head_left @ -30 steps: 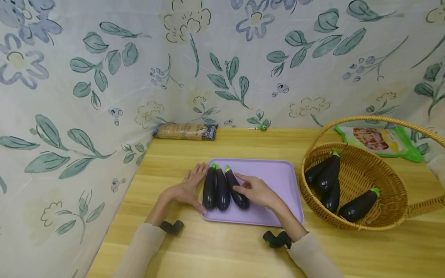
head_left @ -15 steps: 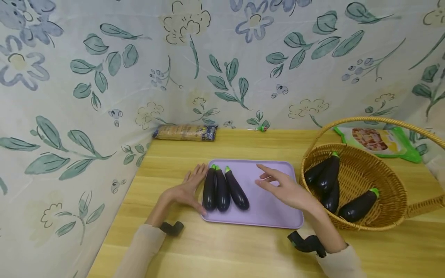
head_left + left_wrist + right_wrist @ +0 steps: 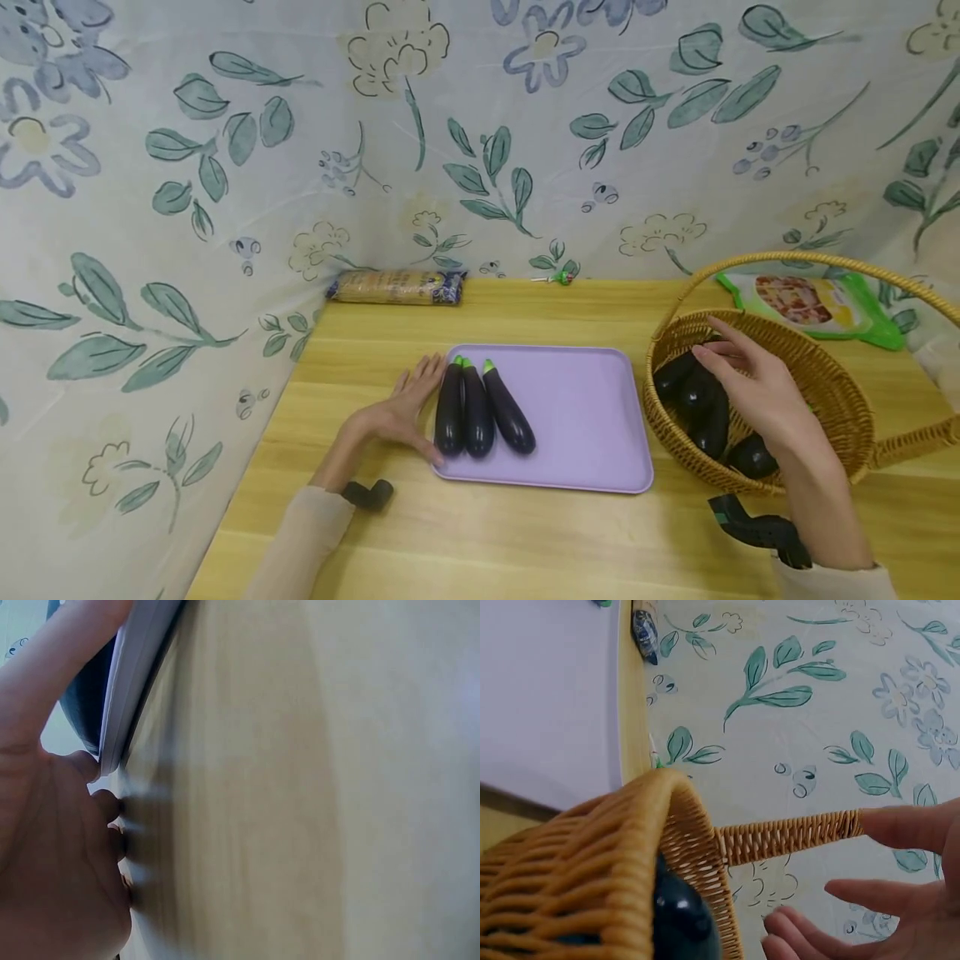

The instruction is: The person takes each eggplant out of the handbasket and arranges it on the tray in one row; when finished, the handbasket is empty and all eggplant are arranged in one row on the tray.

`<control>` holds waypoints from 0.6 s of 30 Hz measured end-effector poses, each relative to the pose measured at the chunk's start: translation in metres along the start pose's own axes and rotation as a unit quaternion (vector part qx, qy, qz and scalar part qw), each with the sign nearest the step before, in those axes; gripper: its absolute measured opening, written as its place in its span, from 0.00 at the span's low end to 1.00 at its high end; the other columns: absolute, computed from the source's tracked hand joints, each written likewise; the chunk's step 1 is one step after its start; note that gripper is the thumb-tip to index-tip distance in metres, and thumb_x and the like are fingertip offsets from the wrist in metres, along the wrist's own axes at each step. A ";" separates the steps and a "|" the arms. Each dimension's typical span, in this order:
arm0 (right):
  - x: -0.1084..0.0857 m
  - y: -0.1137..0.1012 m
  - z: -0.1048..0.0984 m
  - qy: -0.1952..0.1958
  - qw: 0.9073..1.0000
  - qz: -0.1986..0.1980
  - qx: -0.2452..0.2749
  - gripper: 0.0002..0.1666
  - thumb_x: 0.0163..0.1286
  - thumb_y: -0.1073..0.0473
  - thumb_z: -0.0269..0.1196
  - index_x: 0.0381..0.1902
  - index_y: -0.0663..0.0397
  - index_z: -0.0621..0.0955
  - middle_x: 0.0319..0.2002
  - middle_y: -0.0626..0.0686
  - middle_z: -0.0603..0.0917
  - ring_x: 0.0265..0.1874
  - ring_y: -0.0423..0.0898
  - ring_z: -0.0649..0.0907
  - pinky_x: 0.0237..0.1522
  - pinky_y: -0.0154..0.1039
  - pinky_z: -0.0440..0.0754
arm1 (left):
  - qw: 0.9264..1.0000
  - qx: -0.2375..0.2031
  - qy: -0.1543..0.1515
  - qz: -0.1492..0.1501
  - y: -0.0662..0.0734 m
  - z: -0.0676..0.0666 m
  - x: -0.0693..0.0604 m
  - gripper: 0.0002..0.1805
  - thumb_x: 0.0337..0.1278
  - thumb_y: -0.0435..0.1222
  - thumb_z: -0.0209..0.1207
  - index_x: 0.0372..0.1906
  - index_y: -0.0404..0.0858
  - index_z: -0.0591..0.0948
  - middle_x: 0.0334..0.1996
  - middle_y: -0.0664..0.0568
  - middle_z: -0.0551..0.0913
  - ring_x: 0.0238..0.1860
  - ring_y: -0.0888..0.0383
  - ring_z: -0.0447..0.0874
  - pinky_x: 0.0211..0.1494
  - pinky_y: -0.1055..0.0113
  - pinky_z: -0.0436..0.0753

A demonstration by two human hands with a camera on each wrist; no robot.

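Three eggplants, among them a slanted one [image 3: 510,410], lie on the left part of the lilac tray [image 3: 581,417]. My left hand [image 3: 395,417] rests at the tray's left edge with fingers spread; in the left wrist view the hand [image 3: 56,847] touches the rim. Over the wicker basket [image 3: 832,383] is my right hand [image 3: 765,396], fingers loosely extended and holding nothing, above several eggplants [image 3: 708,417]. The right wrist view shows the hand [image 3: 900,892] beyond the basket rim [image 3: 634,862], with a dark eggplant [image 3: 681,919] inside. Part of the basket's contents is hidden by the hand.
A long wrapped package [image 3: 397,287] lies at the table's back left, and a small lollipop [image 3: 562,277] at the back middle. Behind the basket lies a green bag [image 3: 806,304]. The basket's tall handle [image 3: 810,257] arches over it. Floral cloth hangs behind the table.
My right hand has left the slanted eggplant on the tray and moved right, over the basket. The left hand and the tray's eggplants have stayed in place.
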State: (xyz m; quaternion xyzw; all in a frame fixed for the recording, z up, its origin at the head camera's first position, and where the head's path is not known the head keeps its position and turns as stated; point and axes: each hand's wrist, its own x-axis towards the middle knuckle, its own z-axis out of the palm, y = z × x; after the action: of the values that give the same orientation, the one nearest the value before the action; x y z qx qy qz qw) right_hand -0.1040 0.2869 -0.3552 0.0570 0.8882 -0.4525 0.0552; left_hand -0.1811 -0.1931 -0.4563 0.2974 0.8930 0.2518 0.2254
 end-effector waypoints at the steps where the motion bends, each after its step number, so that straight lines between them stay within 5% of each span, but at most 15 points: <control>1: 0.001 0.004 -0.002 0.009 1.000 0.013 0.001 0.47 0.81 0.34 0.47 0.85 0.42 0.43 0.75 0.75 0.60 0.72 0.77 0.62 0.59 0.77 0.67 | 1.000 0.000 0.001 -0.001 0.000 0.000 0.000 0.87 0.28 0.56 0.84 0.83 0.37 0.31 0.83 0.37 0.24 0.83 0.38 0.19 0.83 0.35 0.28; 7: 0.005 0.023 -0.012 0.012 0.997 0.071 -0.012 0.51 0.81 0.32 0.43 0.84 0.47 0.34 0.76 0.81 0.50 0.71 0.83 0.57 0.55 0.75 0.70 | 1.000 0.006 0.005 0.001 -0.003 0.002 0.000 0.87 0.28 0.56 0.84 0.83 0.37 0.31 0.83 0.38 0.24 0.84 0.38 0.20 0.83 0.35 0.29; 18: 0.011 0.036 -0.008 -0.043 0.993 0.102 -0.040 0.56 0.80 0.30 0.42 0.81 0.52 0.27 0.77 0.84 0.39 0.70 0.86 0.53 0.61 0.80 0.66 | 1.000 0.005 0.003 0.001 -0.001 0.002 0.000 0.87 0.29 0.56 0.84 0.84 0.38 0.32 0.83 0.40 0.24 0.84 0.39 0.19 0.83 0.36 0.29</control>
State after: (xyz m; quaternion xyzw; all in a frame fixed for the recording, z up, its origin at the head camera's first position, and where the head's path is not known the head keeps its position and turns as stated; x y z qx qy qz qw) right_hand -0.1096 0.3154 -0.3809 0.1256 0.8919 -0.4107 0.1416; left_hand -0.1807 -0.1931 -0.4589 0.2986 0.8947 0.2482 0.2209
